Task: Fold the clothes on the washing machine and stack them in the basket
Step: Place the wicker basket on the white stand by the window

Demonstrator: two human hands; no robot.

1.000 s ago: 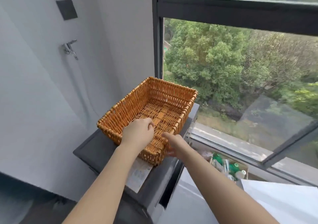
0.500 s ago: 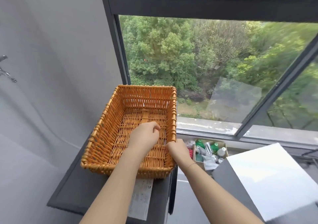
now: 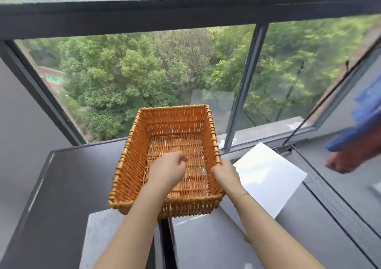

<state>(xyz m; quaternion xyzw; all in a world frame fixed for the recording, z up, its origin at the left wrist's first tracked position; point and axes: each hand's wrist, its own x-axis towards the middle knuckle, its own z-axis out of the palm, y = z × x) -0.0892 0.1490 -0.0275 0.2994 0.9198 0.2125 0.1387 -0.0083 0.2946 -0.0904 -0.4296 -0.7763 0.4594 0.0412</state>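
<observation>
The wicker basket (image 3: 142, 161) sits up on the dark grey top (image 3: 68, 186), its near end out over the gap between two machines, nothing lying inside it. The right hand (image 3: 225, 177) grips the basket's right rim, fingers wrapped over the edge. The left hand (image 3: 168, 170) is down inside the basket, fingers curled in loosely; whether it has hold of anything, I cannot tell. Just right of the basket, a white sheet (image 3: 268, 175) lies on the neighbouring lid. Behind it all, the black-framed window (image 3: 240, 95) looks down on green trees. At the far right, blurred blue and red cloth (image 3: 356, 145).
</observation>
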